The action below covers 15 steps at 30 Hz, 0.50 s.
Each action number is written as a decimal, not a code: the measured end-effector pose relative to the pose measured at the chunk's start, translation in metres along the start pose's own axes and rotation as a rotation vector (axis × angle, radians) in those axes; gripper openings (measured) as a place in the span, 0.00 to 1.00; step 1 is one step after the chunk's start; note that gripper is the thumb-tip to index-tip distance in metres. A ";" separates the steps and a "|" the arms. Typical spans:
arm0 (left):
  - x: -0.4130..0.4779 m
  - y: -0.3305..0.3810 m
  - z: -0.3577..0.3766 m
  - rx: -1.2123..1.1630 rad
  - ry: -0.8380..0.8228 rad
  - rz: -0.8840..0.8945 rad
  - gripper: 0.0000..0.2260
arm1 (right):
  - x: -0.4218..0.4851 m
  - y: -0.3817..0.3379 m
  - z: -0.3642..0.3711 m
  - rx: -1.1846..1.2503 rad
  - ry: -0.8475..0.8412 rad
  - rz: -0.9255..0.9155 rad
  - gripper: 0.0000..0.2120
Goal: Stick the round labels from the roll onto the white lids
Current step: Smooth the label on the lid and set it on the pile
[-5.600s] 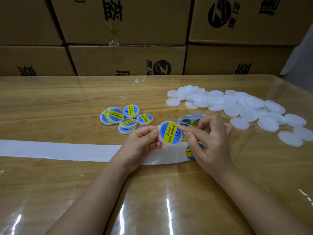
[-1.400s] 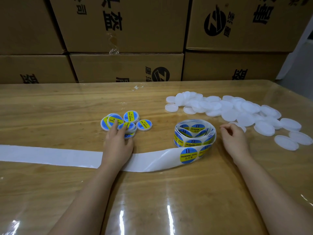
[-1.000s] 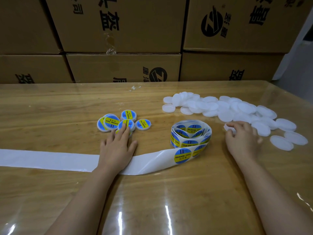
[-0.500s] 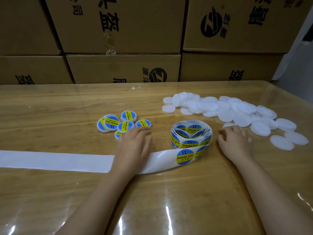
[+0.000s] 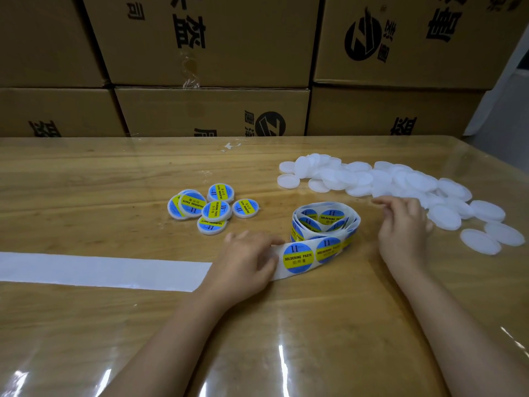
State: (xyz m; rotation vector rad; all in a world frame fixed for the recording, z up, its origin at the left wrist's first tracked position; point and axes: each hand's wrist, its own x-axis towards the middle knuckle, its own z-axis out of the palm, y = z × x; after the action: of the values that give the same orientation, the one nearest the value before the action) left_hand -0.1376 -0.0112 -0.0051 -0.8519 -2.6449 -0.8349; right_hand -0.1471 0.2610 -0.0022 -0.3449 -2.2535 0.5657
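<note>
On the far left of the tabletop point(image 5: 86, 181), a plain white backing strip point(image 5: 100, 270) lies flat and runs in toward the middle. Just beyond it, farther from me, sits a small cluster of labelled lids point(image 5: 213, 209), blue and yellow faces up, some overlapping one another. Next along, my left hand point(image 5: 246, 262) is palm down on the strip, right where the plain part ends. The left fingers point(image 5: 266, 240) are relaxed and nearly straight, lying on the paper rather than gripping it, with the tips just beside the first round label point(image 5: 297, 257), which reads "SOLDERING PASTE". From there the strip lifts off the tabletop and curls into the roll point(image 5: 326, 222), a loose coil standing on its edge between my two hands, with more blue and yellow labels showing around it. To the right of the roll, my right hand point(image 5: 400, 233) is back up at the near edge of the white lids point(image 5: 386, 179). Its fingers point(image 5: 392, 203) are loosely bent over the tabletop, and I cannot tell whether there's a lid under them. The unlabelled lids spread out in a heap toward the right edge, a few lying apart at the end. Cardboard boxes point(image 5: 200, 38) are stacked along the back.
</note>
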 end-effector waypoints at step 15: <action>0.003 0.018 -0.008 -0.740 0.189 -0.228 0.14 | -0.055 -0.102 -0.024 1.650 -0.750 0.468 0.07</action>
State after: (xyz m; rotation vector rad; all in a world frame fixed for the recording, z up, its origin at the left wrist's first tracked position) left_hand -0.1289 -0.0021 0.0107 -0.5611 -2.2819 -1.9092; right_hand -0.0995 0.1573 0.0286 0.2748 -1.4633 2.7780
